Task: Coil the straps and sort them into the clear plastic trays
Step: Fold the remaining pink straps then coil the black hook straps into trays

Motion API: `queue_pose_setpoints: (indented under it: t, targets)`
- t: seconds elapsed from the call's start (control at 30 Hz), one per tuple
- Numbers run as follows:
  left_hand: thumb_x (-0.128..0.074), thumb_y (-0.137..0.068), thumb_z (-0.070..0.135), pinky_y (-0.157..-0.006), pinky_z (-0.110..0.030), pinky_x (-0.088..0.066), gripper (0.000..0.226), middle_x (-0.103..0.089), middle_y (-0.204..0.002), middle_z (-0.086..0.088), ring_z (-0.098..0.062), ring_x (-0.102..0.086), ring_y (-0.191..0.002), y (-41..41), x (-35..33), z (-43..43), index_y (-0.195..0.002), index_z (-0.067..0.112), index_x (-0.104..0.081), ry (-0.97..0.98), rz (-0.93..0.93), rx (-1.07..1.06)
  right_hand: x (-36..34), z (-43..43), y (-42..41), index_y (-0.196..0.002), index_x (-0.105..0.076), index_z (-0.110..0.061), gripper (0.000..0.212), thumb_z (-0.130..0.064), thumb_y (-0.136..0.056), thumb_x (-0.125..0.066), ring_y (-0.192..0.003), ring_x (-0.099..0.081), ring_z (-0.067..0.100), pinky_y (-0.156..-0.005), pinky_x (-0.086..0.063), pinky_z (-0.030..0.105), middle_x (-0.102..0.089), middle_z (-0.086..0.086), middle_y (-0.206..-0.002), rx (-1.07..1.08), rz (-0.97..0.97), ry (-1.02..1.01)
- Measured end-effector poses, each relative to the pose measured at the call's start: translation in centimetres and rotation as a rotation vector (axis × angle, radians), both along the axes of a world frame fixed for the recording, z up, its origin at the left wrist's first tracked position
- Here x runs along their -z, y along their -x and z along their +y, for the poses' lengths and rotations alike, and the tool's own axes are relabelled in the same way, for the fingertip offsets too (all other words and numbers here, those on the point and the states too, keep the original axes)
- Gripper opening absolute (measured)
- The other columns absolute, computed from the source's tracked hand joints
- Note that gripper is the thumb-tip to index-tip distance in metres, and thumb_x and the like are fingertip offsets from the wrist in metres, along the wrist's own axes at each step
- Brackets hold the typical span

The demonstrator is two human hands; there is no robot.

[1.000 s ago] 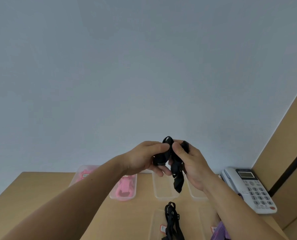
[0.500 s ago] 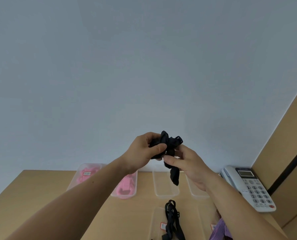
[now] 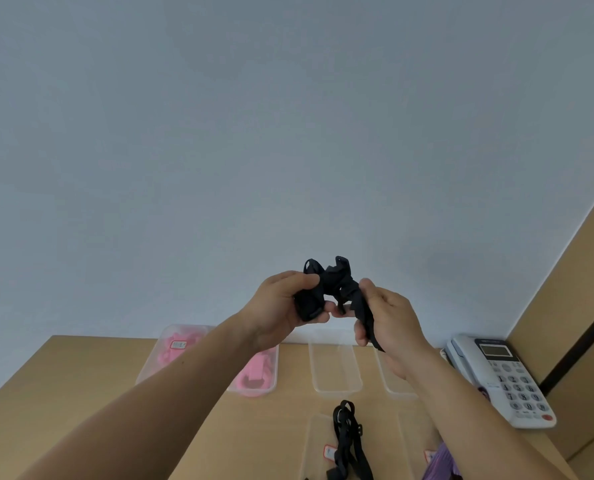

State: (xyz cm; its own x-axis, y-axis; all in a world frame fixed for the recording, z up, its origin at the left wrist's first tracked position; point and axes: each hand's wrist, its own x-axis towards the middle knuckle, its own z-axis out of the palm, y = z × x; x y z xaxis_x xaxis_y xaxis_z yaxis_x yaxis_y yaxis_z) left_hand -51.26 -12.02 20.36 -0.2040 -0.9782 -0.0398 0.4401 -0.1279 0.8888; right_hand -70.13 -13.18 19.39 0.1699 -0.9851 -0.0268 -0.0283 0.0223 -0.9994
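Now drawn apart since a second ago. Leftward, gripping the wound bulk of the black strap [image 3: 330, 282] in the curled left hand [image 3: 281, 306], high above the surface [image 3: 81, 375]; rightward, clutching its tail, no longer dangling, inside the right hand [image 3: 389, 317]. Likely mid-wrap, not yet ready for the empty clear tray [image 3: 337, 375] below.

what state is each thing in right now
held strap, half bunched, in the air
left grip, holds its bunched end
right grip, holds its tail
pink straps, in left trays
middle tray, holds no strap
loose strap, uncoiled, on near tray
phone, handset on cradle
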Motion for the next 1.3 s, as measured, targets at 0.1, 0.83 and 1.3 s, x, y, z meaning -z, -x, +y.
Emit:
queue_pose_setpoints:
  t: [0.1, 0.83, 1.3]
  targets:
    - [-0.048, -0.098, 0.012, -0.07, -0.036, -0.057, 0.033, -0.07, -0.103, -0.018, -0.028, -0.063, -0.074, 0.2, 0.0, 0.0, -0.119, -0.011, -0.059, -0.004, 0.055, 0.044, 0.0, -0.2, -0.1, -0.099, -0.064, -0.002, 0.044, -0.042, -0.101, -0.046, -0.047, -0.054, 0.022, -0.045, -0.044, 0.029, -0.076, 0.014, -0.082, 0.048, -0.022, -0.004]
    - [-0.057, -0.089, 0.015, -0.064, -0.037, -0.054, 0.048, -0.067, -0.105, -0.021, -0.029, -0.06, -0.067, 0.7, 0.3, -0.4, -0.128, -0.012, -0.047, 0.009, 0.018, -0.062, 0.8, -0.2, -0.4, -0.074, -0.063, -0.013, 0.045, -0.04, -0.103, -0.043, -0.055, -0.039, 0.017, -0.063, -0.038, 0.034, -0.048, 0.003, -0.061, -0.018, -0.121, -0.132]
    - [-0.052, -0.091, 0.016, -0.049, -0.028, -0.048, 0.019, -0.064, -0.077, -0.012, -0.021, -0.055, -0.057, 0.1, -0.3, -0.7, -0.099, 0.001, -0.06, -0.2, -0.042, 0.067, 2.0, 0.4, -0.4, -0.059, -0.048, -0.014, 0.032, -0.042, -0.06, -0.065, -0.057, -0.043, 0.009, -0.057, -0.037, 0.018, -0.046, -0.011, -0.057, 0.018, 0.112, 0.446]
